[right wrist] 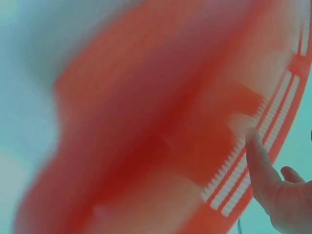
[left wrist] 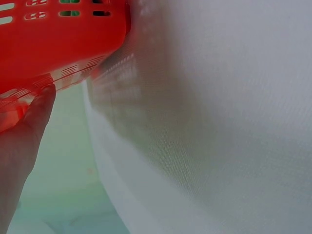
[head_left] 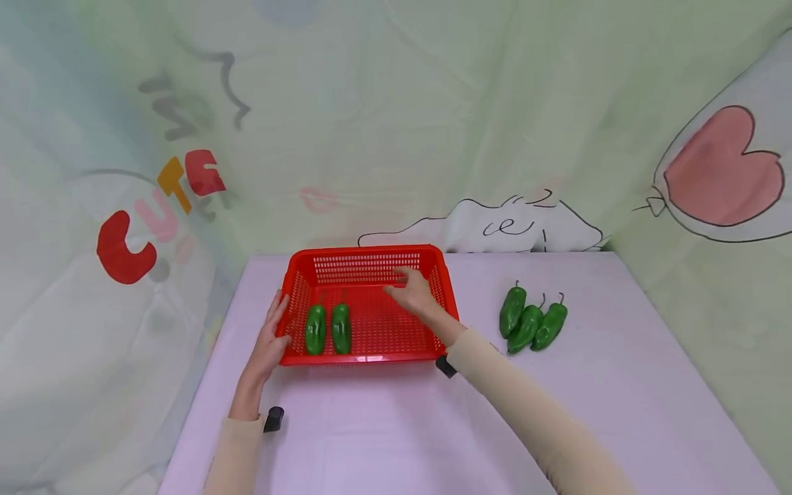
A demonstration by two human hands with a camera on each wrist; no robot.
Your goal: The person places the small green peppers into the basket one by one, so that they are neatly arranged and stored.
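A red plastic basket point(head_left: 365, 358) with slotted walls sits on the table, and two green peppers point(head_left: 342, 328) lie side by side in its left half. My left hand point(head_left: 267, 344) rests against the basket's left side, fingers extended along the outer wall and thumb at the rim. In the left wrist view, a straight finger point(left wrist: 41, 109) touches the slotted wall from outside. My right hand point(head_left: 413, 292) is over the basket's right half, fingers apart and holding nothing. The right wrist view shows that hand point(right wrist: 285, 195) in front of the blurred red basket point(right wrist: 161, 126).
Three more green peppers point(head_left: 524, 328) lie grouped on the table right of the basket. The table point(head_left: 371, 426) has a pale lilac cover. A printed curtain point(head_left: 396, 137) hangs behind and along both sides.
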